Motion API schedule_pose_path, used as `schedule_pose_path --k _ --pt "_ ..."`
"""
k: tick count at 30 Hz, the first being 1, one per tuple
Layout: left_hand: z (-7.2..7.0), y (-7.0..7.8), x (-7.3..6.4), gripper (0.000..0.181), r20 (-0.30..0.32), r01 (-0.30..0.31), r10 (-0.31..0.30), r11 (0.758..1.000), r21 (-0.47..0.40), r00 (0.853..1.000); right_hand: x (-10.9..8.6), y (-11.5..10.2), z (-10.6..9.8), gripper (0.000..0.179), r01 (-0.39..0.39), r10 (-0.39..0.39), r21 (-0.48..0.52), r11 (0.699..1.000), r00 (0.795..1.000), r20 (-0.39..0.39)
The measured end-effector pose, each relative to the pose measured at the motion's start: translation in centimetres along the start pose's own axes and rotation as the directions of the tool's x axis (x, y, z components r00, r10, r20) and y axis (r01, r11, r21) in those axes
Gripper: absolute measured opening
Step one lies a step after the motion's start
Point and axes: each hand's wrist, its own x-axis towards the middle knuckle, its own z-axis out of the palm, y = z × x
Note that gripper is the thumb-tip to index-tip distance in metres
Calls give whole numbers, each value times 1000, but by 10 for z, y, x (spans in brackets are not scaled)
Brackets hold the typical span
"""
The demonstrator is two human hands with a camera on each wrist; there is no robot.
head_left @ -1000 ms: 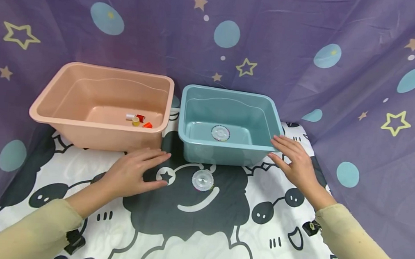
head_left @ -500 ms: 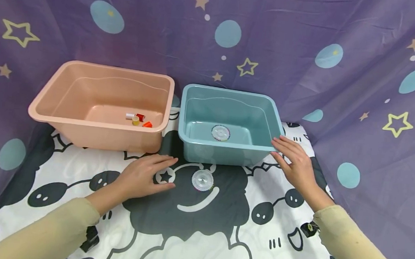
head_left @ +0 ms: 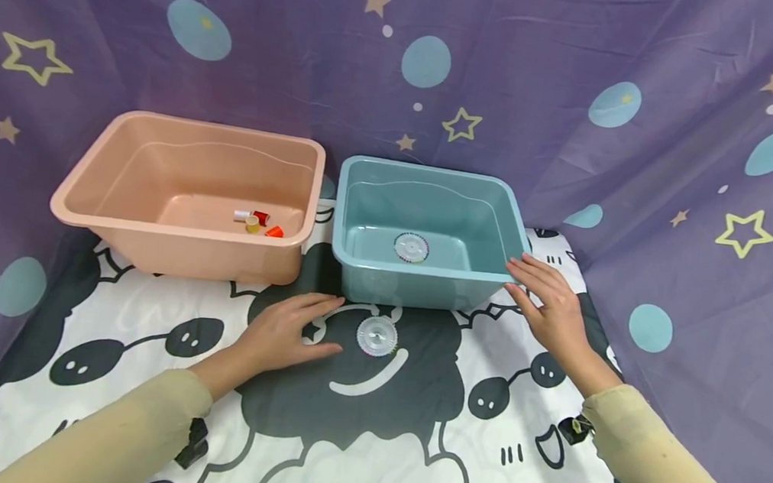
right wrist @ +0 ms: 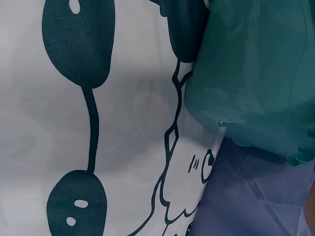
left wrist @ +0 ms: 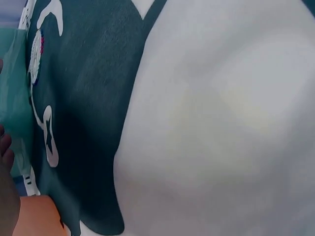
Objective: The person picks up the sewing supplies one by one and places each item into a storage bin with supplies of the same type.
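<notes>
A round wheel of sewing pins (head_left: 377,336), clear in the middle with coloured heads round its edge, lies on the dark patch of the printed cloth. Just left of it is my left hand (head_left: 282,332), thumb and fingers spread apart and holding nothing. At the left edge of the left wrist view, part of this hand (left wrist: 7,196) shows, with the pin wheel (left wrist: 36,58) farther up. My right hand (head_left: 553,306) has its straight fingertips at the front right corner of the blue tub (head_left: 425,271). Inside that tub lies a second pin wheel (head_left: 411,247).
A peach tub (head_left: 180,230) stands to the left of the blue one. On its floor are small spools, among them a red and white one (head_left: 260,218), a yellow one (head_left: 252,224) and an orange piece (head_left: 274,232). A purple curtain (head_left: 293,49) hangs behind.
My left hand has moved right and slightly down, from in front of the peach tub towards the pin wheel on the cloth. My right hand has stayed at the blue tub's corner.
</notes>
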Motion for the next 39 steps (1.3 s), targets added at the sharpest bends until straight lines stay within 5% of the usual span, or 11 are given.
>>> schedule_pose_path --k 14,33,39 --pt "28 7 16 79 33 32 -28 992 -123 999 0 -4 0 48 -6 6 3 1000 1000 -16" --pt "56 21 33 84 106 153 -133 966 -209 985 2 -5 -2 43 -21 21 -1 1000 999 28" --pt "61 26 39 83 107 128 -108 970 -207 988 3 -7 -3 45 -8 8 -2 1000 1000 24"
